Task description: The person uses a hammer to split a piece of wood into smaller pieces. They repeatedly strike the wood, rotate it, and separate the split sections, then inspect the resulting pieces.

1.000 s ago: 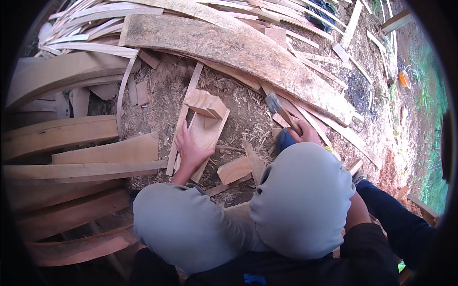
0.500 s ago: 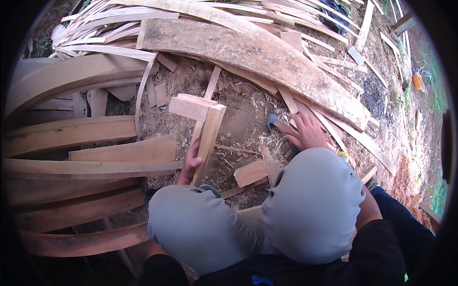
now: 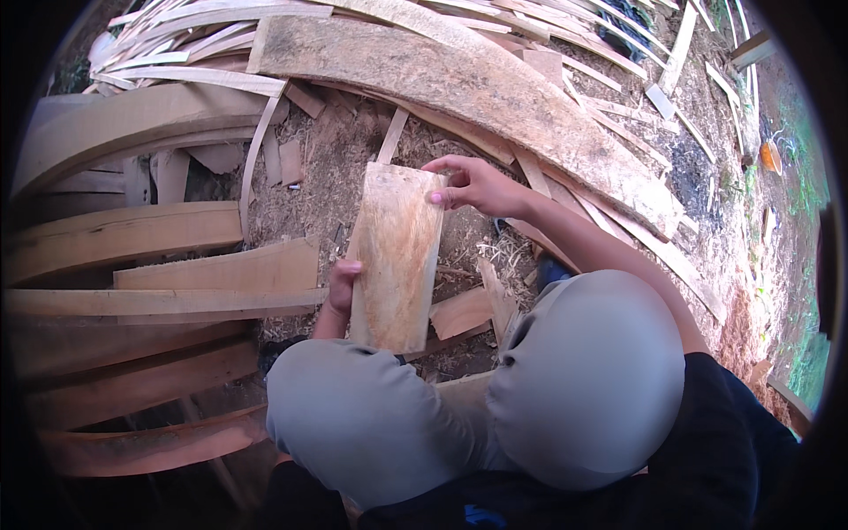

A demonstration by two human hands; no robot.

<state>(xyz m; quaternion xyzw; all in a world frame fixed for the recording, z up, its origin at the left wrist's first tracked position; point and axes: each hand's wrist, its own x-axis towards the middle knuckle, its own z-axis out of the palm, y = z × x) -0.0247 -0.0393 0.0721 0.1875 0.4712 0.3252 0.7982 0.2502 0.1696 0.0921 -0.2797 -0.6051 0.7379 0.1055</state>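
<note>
A wooden board (image 3: 396, 256) with a rough, stained face stands in front of my knees, its broad side turned up toward me. My left hand (image 3: 342, 287) grips its left edge, the thumb lying over the face. At its far right corner, my right hand (image 3: 464, 185) is closed on the edge, fingers behind and thumb in front. Whatever sits behind the board is hidden by it. My right forearm covers most of the hammer seen before on the ground. Right of the board's lower end lie a short wood block (image 3: 461, 313) and a thin offcut (image 3: 497, 296).
Thick curved timbers (image 3: 132, 231) are stacked on the left. A long wide plank (image 3: 424, 79) lies across the far side, with a heap of thin strips (image 3: 194, 40) behind it. Wood shavings (image 3: 459, 243) litter the ground. An orange object (image 3: 770, 157) sits at far right.
My right hand has moved left from beside the hammer to the board's far corner. The board has turned from edge-on to broad face up; its attached crosspiece no longer shows.
</note>
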